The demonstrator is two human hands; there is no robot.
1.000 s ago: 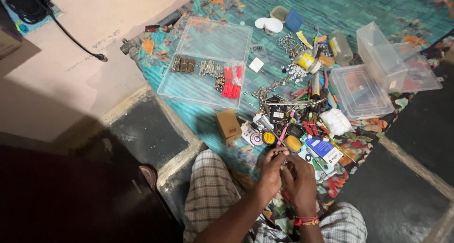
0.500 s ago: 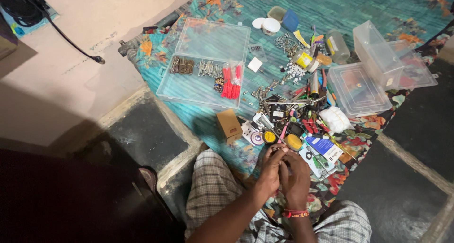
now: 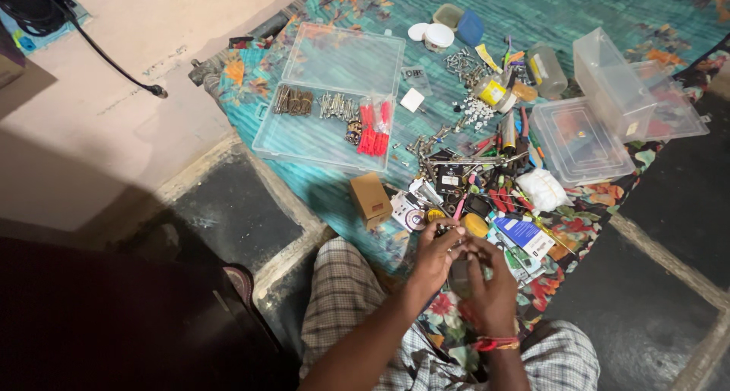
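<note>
Seated at the edge of a teal patterned cloth (image 3: 532, 11) spread on the floor, the person is, by the look of it, in the middle of sorting small hardware. Left of the hands, a flat clear plastic organiser tray (image 3: 334, 102) lies open on the cloth, holding rows of dull metal screws and a cluster of red plastic plugs (image 3: 374, 128); nearer the hands sits a small brown cardboard box (image 3: 370, 198). The left hand (image 3: 435, 255) is curled, fingertips pinched close on something small that I cannot make out. The right hand (image 3: 490, 284), touching the left, wraps around a small dark rounded object (image 3: 459, 275), seemingly a piece picked from the pile; its exact kind is unclear. Just beyond the hands lies the tangled pile of tools and parts (image 3: 487, 185), with glossy cards, a yellow disc and thin metal rods. Right of the pile stand empty clear plastic boxes (image 3: 608, 109), rigid and shiny. The next move likely calls for a steady fingertip pinch.
</note>
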